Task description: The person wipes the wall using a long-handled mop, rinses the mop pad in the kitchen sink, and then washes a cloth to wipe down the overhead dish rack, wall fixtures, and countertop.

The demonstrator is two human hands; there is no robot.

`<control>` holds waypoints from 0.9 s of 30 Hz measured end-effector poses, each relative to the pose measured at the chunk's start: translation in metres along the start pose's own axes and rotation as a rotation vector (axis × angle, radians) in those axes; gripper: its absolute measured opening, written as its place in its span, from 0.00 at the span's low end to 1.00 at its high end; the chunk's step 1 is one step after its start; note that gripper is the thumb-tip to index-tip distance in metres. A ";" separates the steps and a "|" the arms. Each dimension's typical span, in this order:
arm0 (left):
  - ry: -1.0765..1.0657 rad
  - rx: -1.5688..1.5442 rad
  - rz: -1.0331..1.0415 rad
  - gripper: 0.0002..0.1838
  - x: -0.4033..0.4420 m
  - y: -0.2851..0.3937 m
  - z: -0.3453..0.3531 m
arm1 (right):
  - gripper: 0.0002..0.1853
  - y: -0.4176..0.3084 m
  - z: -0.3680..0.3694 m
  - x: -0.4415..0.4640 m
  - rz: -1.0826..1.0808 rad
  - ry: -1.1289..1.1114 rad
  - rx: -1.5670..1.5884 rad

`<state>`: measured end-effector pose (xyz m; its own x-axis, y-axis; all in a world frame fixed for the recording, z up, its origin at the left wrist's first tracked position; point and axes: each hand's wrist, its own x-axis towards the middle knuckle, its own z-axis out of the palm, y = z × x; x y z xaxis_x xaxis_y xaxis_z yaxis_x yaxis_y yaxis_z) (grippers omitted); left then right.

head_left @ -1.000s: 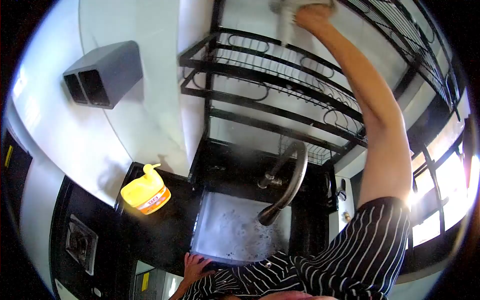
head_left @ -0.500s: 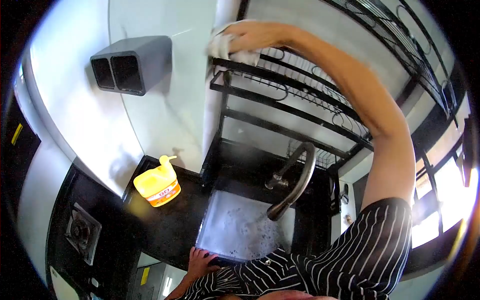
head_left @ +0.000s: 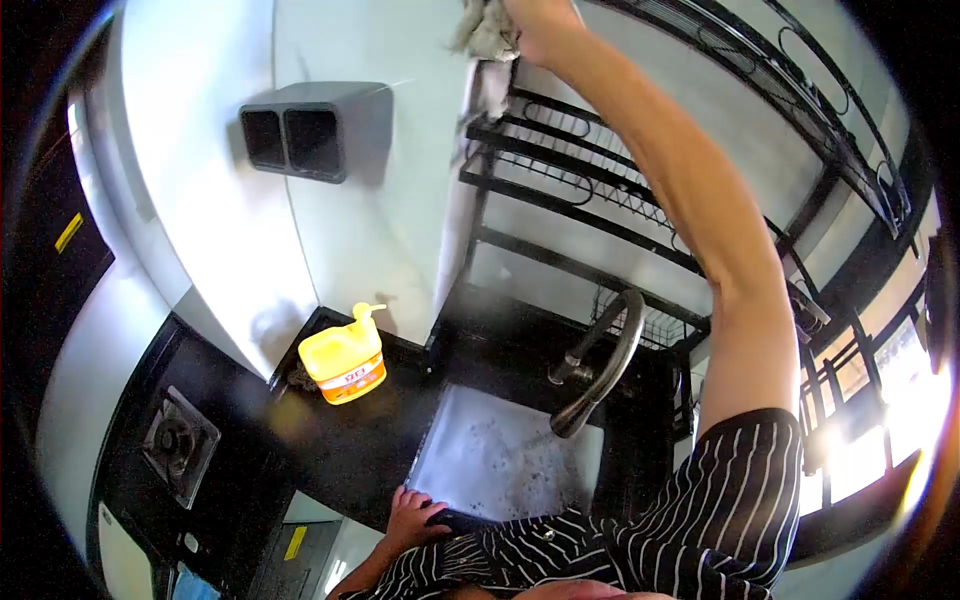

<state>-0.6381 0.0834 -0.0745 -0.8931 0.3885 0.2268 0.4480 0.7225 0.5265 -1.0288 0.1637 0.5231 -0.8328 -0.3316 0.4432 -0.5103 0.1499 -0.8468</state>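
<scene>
At the top edge of the head view, my right hand holds a pale, crumpled cloth against the upright at the left end of the black dish rack. The cloth hangs down along that post, and the hand's fingers are partly hidden. Low in the view, my left hand rests on the front edge of the sink, fingers apart, holding nothing. Foamy water spots show in the sink, below the curved metal faucet.
A yellow bottle with a pump stands on the black counter. The grey two-slot holder is on the wall above it. A gas burner lies at the left. An upper rack and a barred window are at the right.
My right hand has swept left along the rack with the cloth, then up to the left post. The view has shifted, so the sink and bottle appear further right. My left hand stays on the sink edge.
</scene>
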 end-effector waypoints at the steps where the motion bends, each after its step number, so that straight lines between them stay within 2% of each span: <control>1: 0.004 -0.001 0.009 0.28 0.000 -0.002 0.003 | 0.15 0.007 0.014 0.004 -0.142 0.073 -0.357; 2: 0.003 -0.003 0.022 0.28 -0.002 -0.004 0.005 | 0.15 0.017 0.023 0.003 -0.282 0.152 -0.714; 3: -0.009 0.003 0.025 0.28 -0.003 -0.003 0.003 | 0.14 0.037 0.028 -0.007 -0.469 0.366 -0.846; 5: -0.015 0.016 0.024 0.29 0.000 -0.002 -0.001 | 0.15 0.075 0.023 -0.002 -0.679 0.025 -1.566; 8: 0.073 -0.025 0.052 0.29 -0.003 -0.007 0.011 | 0.15 0.041 0.031 -0.028 -0.371 0.160 -1.323; 9: 0.094 -0.030 0.057 0.29 -0.004 -0.009 0.013 | 0.12 0.023 0.026 -0.029 -0.547 0.126 -1.452; 11: 0.092 -0.044 0.058 0.30 -0.004 -0.011 0.012 | 0.11 0.007 0.017 0.001 -0.883 0.230 -1.441; 13: 0.092 -0.061 0.065 0.30 -0.002 -0.011 0.011 | 0.13 -0.017 0.043 0.015 -0.694 0.178 -1.508; 14: 0.096 -0.069 0.066 0.30 -0.001 -0.011 0.012 | 0.13 -0.019 0.063 0.004 -0.538 0.231 -1.491; 17: 0.107 -0.054 0.075 0.30 -0.005 -0.014 0.014 | 0.14 0.010 0.081 0.004 -0.834 0.085 -1.419; 19: 0.132 -0.026 0.082 0.30 -0.005 -0.014 0.018 | 0.12 0.016 0.106 0.003 -0.597 -0.197 -1.459; 20: 0.113 -0.025 0.072 0.29 -0.005 -0.015 0.020 | 0.14 0.028 0.107 0.009 -0.826 -0.444 -1.207; 22: 0.111 -0.018 0.060 0.29 -0.006 -0.013 0.020 | 0.20 0.016 0.117 -0.003 -0.422 -0.704 -1.014; 23: 0.112 -0.013 0.054 0.28 -0.004 -0.012 0.019 | 0.26 0.012 0.118 -0.001 -0.290 -0.684 -0.890; 24: 0.093 0.025 0.052 0.26 -0.005 -0.013 0.020 | 0.25 0.013 0.128 0.006 -0.109 -0.649 -0.878; 27: 0.093 0.027 0.052 0.26 -0.006 -0.020 0.034 | 0.24 0.017 0.159 0.027 -0.249 -0.711 -0.823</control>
<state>-0.6402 0.0860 -0.1140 -0.8679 0.3722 0.3289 0.4938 0.7184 0.4901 -1.0259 0.0088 0.4742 -0.5095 -0.8566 0.0811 -0.8519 0.4889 -0.1878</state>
